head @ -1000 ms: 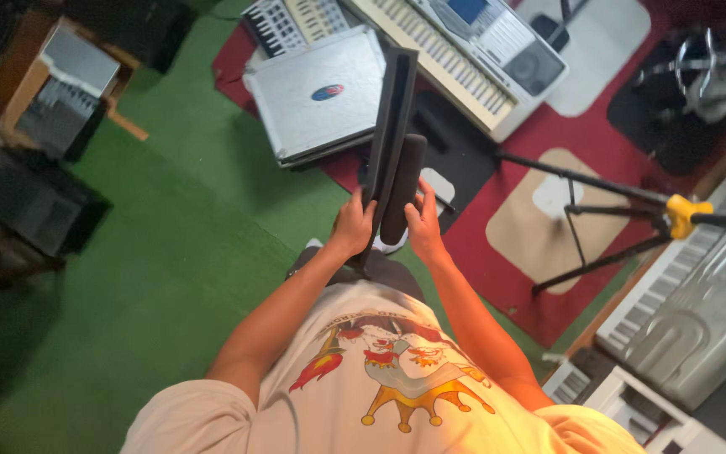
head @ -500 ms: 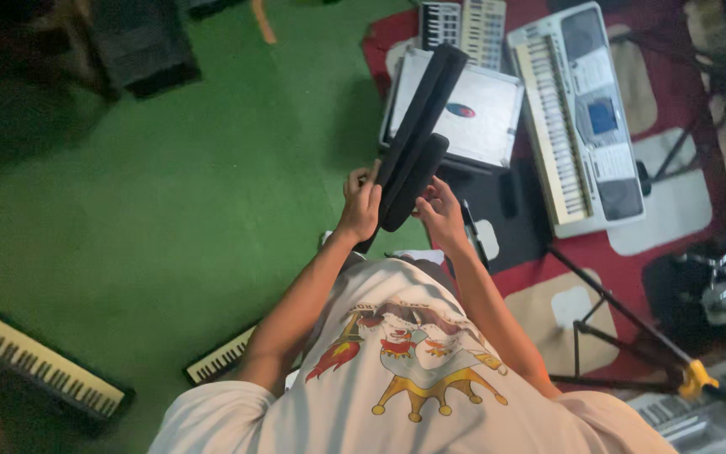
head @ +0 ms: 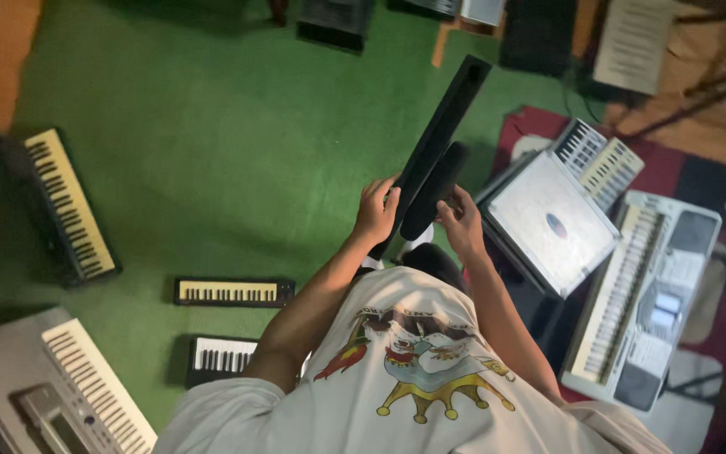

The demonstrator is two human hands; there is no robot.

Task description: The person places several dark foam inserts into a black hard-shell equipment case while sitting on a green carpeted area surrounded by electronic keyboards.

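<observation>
Your left hand (head: 376, 210) and right hand (head: 462, 223) both grip the long black bar (head: 434, 147), fingers wrapped round its lower end.

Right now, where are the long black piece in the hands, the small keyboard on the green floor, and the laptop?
Long black piece (head: 445, 126), head view, upper half.
Small keyboard (head: 233, 292), head view, its keys.
Laptop (head: 552, 223), head view, grey lid.

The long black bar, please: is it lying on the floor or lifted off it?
Lifted: both the left hand and right hand hold the long black bar above the green floor.
</observation>
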